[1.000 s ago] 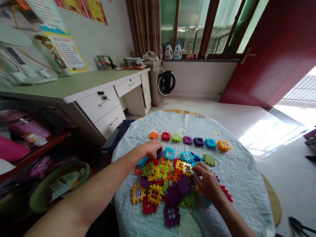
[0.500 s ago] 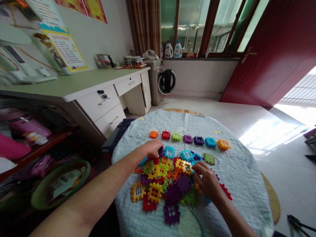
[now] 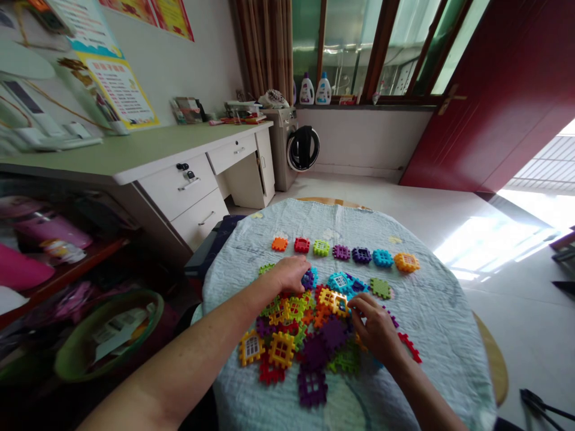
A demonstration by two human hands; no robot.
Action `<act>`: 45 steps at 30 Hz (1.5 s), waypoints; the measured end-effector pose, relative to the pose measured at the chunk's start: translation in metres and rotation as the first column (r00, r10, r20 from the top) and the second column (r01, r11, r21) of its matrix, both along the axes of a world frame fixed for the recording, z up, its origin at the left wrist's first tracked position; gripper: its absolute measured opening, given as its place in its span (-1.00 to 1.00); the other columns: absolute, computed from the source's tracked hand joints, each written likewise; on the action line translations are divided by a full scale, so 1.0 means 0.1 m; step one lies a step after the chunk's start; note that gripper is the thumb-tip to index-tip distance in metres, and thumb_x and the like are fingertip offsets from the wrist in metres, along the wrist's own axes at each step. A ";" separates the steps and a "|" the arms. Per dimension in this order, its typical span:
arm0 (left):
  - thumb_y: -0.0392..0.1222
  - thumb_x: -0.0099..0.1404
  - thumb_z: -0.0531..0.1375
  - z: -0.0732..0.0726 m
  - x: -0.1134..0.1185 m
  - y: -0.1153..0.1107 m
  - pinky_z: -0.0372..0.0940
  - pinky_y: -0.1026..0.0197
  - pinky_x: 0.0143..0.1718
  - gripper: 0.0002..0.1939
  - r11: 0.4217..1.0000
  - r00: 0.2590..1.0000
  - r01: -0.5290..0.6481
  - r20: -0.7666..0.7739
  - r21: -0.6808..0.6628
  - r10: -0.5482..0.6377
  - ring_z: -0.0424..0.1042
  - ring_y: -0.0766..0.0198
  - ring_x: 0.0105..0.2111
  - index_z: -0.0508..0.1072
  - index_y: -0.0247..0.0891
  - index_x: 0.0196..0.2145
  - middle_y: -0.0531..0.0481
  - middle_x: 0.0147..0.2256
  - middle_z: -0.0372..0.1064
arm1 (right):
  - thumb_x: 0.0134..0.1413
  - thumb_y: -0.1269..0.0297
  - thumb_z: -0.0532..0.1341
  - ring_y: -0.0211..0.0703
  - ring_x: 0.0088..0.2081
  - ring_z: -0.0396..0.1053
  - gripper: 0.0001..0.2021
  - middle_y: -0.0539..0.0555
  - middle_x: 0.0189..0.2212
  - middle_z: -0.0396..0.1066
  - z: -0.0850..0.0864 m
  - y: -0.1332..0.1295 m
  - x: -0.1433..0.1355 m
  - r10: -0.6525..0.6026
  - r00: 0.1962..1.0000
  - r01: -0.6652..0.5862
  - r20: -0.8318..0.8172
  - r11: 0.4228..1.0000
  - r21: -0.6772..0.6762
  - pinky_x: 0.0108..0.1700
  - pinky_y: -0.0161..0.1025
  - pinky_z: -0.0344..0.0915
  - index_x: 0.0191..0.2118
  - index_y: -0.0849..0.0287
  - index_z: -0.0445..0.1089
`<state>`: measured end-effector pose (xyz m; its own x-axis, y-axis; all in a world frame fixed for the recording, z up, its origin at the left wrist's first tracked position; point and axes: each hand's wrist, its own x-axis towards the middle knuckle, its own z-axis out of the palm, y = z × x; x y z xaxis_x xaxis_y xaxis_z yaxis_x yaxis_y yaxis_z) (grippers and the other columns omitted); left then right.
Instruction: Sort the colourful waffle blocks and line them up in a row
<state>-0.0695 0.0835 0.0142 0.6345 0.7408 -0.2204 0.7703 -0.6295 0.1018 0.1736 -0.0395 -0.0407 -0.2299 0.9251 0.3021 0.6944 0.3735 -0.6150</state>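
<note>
A dark purple-blue interlocking block [image 3: 309, 279] sits at the fingertips of my left hand [image 3: 291, 274], which is closed on it above the far side of a mixed pile. Beside it, a light blue window block is partly covered. My right hand [image 3: 375, 320] has bent fingers at the right edge of a yellow window block [image 3: 333, 301]; what lies between them is hidden. Light blue window block [image 3: 340, 282] lies just beyond. Nearer me are yellow window block [image 3: 282, 350], purple plate [image 3: 335, 332] and purple window block [image 3: 312, 387].
A row of assembled blocks, from an orange one [image 3: 279, 244] to a yellow-orange one [image 3: 406, 262], crosses the round cloth-covered table [image 3: 431, 311]. A green block [image 3: 380, 288] and red piece [image 3: 409, 347] lie right. Left stands a desk [image 3: 171, 146].
My left hand has moved right with the purple-blue block, covering part of the light blue window block and uncovering a green piece at left. My right hand has barely moved.
</note>
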 end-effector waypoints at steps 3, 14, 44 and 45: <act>-0.09 -0.07 0.37 -0.05 -0.05 0.00 0.32 0.11 -0.04 -0.42 0.998 0.995 -0.020 0.096 -0.054 0.025 0.41 0.00 -0.06 0.43 -0.29 -0.06 -0.17 -0.06 0.38 | 0.22 0.39 0.04 -0.19 -0.32 0.37 -0.83 0.05 -0.33 0.37 -0.02 -0.01 0.02 -0.009 1.000 0.009 -0.007 1.000 0.002 -0.24 -0.26 0.28 -0.30 0.11 0.37; -0.11 0.19 0.19 -0.55 -1.07 -0.05 0.24 -0.02 0.12 -0.71 0.788 0.687 -0.581 0.642 0.203 0.341 0.36 0.03 0.00 0.44 -0.24 -0.13 -0.17 -0.07 0.39 | 0.16 0.34 0.13 -0.03 -0.10 0.30 -0.78 0.13 -0.16 0.40 0.39 0.25 -0.44 0.038 0.992 -0.038 0.122 0.999 -0.002 0.01 -0.07 0.24 -0.11 0.08 0.46; -0.24 0.18 0.09 -0.86 -1.27 -0.11 0.28 0.05 -0.02 -0.83 0.600 0.554 -0.774 0.678 0.205 0.483 0.40 0.08 -0.16 0.45 -0.23 -0.29 -0.12 -0.22 0.44 | -0.08 0.04 0.34 0.08 -0.05 0.22 -0.54 0.17 -0.11 0.34 0.22 0.81 -1.02 0.023 0.903 0.074 0.430 0.976 -0.206 -0.05 -0.10 0.13 -0.04 0.10 0.42; -0.25 0.18 0.09 -0.86 -1.27 -0.11 0.28 0.05 -0.02 -0.83 0.599 0.554 -0.774 0.677 0.205 0.485 0.40 0.08 -0.15 0.45 -0.23 -0.29 -0.12 -0.22 0.44 | -0.09 0.04 0.34 0.08 -0.04 0.22 -0.54 0.17 -0.11 0.34 0.23 0.81 -1.03 0.022 0.893 0.078 0.450 0.976 -0.202 -0.05 -0.10 0.12 -0.04 0.09 0.42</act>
<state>-0.1964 0.0726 -0.0718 -0.1549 0.8916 0.4254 0.8828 -0.0684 0.4648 0.0711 0.0412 -0.0173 -0.2673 0.9632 -0.0271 0.9219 0.2474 -0.2981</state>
